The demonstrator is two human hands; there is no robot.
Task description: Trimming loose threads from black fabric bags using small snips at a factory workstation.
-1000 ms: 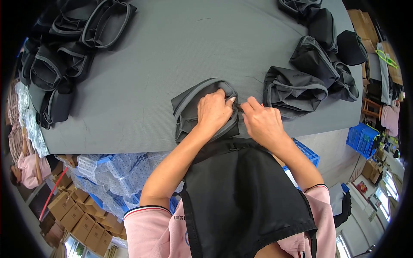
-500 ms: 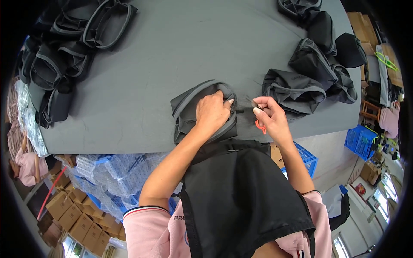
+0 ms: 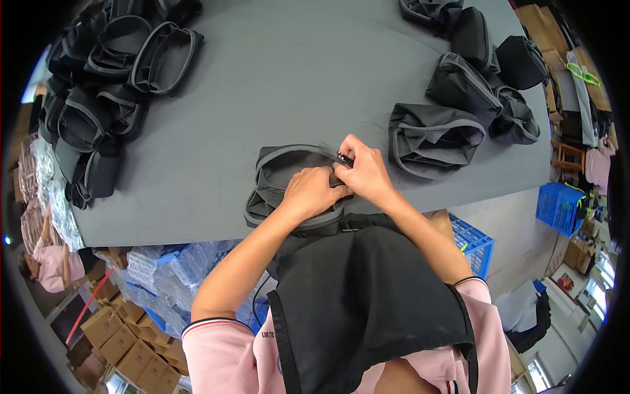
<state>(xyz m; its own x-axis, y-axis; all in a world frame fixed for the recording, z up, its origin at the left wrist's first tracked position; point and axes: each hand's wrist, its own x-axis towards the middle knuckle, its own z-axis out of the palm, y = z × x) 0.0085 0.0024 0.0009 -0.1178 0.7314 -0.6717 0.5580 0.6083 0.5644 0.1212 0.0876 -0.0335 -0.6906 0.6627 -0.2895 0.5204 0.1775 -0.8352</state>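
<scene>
On the near edge of the grey table lies an open black pouch (image 3: 269, 172) with a grey zipper edge, its mouth facing up. My left hand (image 3: 311, 190) is closed on the pouch's right rim, fingers partly inside. At that same rim my right hand (image 3: 365, 172) is closed around small thread snips (image 3: 344, 159); only a dark part of them shows between the fingers. Both hands nearly touch. The pinched bit of the rim is hidden by the fingers.
More black pouches (image 3: 167, 59) are heaped at the far left, and others (image 3: 436, 138) stand at the right of the table (image 3: 289, 85). Below the near edge are bubble-wrapped goods (image 3: 157, 276) and a blue crate (image 3: 474, 244). A person in pink (image 3: 56, 266) is at the far left.
My right hand has moved left to the pouch's rim with the snips, whose red handle is now hidden. My left hand and the pouch have shifted slightly nearer to me.
</scene>
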